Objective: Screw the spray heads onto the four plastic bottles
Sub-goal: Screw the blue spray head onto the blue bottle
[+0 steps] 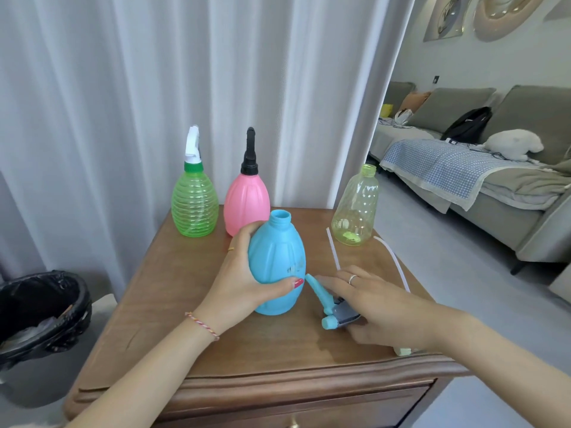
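My left hand (247, 273) grips the blue bottle (276, 261), which stands upright on the wooden cabinet top (191, 307) with its neck bare. To its right, my right hand (370, 301) lies over the blue spray head (327, 307), which rests on the wood; its white tube (333, 250) points away from me. At the back stand a green bottle (194, 205) with a white spray head and a pink bottle (245, 202) with a black spray head. The yellow bottle (355, 208) at the back right has no head. A second tube (395, 264) and a pale green part (401, 351) show beside my right hand.
A black-lined bin (43, 307) stands on the floor at the left. White curtains (154, 88) hang behind the cabinet. A grey sofa (494, 168) with a blanket fills the right side of the room.
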